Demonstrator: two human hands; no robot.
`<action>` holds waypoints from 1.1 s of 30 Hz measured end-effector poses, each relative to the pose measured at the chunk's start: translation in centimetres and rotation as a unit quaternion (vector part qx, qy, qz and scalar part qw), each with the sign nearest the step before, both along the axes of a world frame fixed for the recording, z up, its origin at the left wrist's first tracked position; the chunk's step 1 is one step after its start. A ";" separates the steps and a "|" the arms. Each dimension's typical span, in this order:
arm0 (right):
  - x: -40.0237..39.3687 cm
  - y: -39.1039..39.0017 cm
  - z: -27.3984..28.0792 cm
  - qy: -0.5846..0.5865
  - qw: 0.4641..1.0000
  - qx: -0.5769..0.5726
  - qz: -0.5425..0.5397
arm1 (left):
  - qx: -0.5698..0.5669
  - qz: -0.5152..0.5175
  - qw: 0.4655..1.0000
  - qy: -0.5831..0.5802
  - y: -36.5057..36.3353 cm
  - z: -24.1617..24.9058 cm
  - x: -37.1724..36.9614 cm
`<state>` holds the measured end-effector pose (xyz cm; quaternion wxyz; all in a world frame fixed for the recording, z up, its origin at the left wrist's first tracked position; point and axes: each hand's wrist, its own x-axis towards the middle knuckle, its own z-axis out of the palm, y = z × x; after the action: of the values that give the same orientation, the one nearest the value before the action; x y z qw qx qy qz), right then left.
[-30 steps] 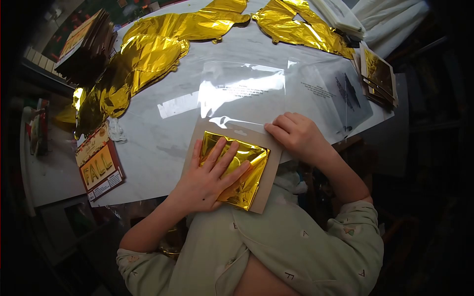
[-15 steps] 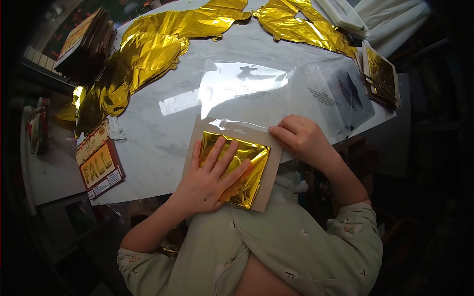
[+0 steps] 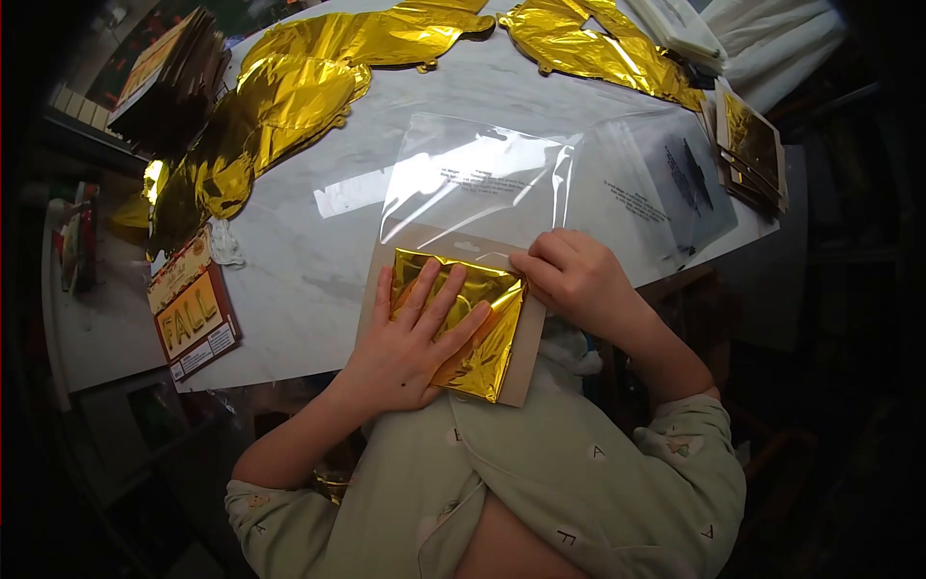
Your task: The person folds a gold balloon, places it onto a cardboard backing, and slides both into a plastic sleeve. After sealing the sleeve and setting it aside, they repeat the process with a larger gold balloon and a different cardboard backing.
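Note:
My left hand [image 3: 405,338] lies flat with spread fingers on a folded gold foil balloon [image 3: 487,362]. Under the foil is a brown cardboard backing card [image 3: 521,372] with a hanging slot at its top, near the table's front edge. A clear plastic bag [image 3: 463,174] with printed text stretches away from the card, its mouth over the card's top end. At the card's upper right corner, my right hand [image 3: 569,280] is closed in a pinch on the edge of the bag.
More clear plastic bags [image 3: 641,183] lie to the right, beside a stack of packed foil cards [image 3: 748,145]. Unfolded gold foil balloons [image 3: 289,116] spread along the back and left. A printed FALL card [image 3: 193,314] lies at the left edge, below a stack of cards [image 3: 174,82].
My right hand has moved slightly left, drawing the bag's mouth nearer over the top of the card. My left hand still presses on the foil.

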<state>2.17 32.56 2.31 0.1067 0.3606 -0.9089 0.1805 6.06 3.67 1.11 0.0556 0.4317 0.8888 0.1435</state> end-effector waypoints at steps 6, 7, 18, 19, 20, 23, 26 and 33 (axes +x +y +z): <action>0.0 0.7 -0.3 -0.089 0.984 -0.150 0.017 | 0.001 -0.001 1.000 0.002 0.2 0.1 -0.2; -0.1 0.8 -0.2 -0.090 0.984 -0.150 0.017 | 0.010 -0.001 1.000 0.001 0.3 0.1 -0.1; -4.0 -0.9 -1.8 -0.139 0.986 -0.016 0.090 | 0.001 -0.026 1.000 -0.014 0.9 0.0 -0.8; -4.1 -1.1 -2.0 -0.134 0.987 0.003 0.094 | -0.007 -0.030 0.999 -0.015 0.9 0.0 -0.9; -4.1 -1.1 -2.0 -0.134 0.986 0.002 0.095 | -0.008 -0.029 0.999 -0.016 0.9 -0.1 -1.1; -4.1 -1.0 -1.8 -0.153 0.982 0.030 0.106 | 0.021 -0.033 0.999 -0.003 0.8 -0.5 -1.6; -4.1 -0.9 -1.8 -0.148 0.982 0.028 0.110 | 0.025 -0.026 0.999 0.025 1.0 -0.8 -2.3; -3.9 -0.9 -2.0 -0.111 0.988 0.025 0.104 | 0.059 -0.053 0.996 0.044 0.3 -0.1 -2.8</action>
<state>-1.75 31.69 0.34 -0.0235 0.4335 -0.8767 0.2070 3.24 4.01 0.97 -0.0012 0.4870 0.8561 0.1731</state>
